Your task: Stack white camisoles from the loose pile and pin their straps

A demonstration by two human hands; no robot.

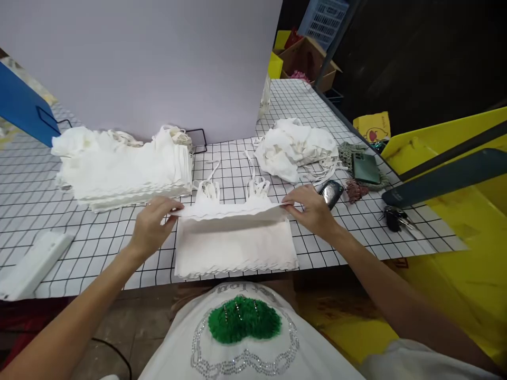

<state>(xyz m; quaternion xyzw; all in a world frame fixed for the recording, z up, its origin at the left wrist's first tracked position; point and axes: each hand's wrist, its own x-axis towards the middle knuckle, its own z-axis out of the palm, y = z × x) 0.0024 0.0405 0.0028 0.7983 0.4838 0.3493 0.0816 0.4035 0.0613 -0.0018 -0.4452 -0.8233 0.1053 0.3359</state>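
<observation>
Fingers of the left hand [152, 224] and right hand [312, 208] are pinching the folded edge of the white garment [235, 243], lying at the table's [119, 253] near edge. At ten o'clock sits the folded stack [127, 169]; at one o'clock, the loose pile [297, 148]. Uneven pulling could be skewing the fold; trailing straps [257, 184] may be snagging.

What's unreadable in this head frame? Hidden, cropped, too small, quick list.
- White garment: its top fold covers the layers beneath; the count cannot be told.
- Left hand and right hand: fingertips tucked at the folded edge, so the grip is unclear.
- Folded stack: number of pieces too fine to count.
- Loose pile: crumpled, single items indistinct.
- White flat object: cut off by the left edge.
- Keys: too small for detail.
</observation>
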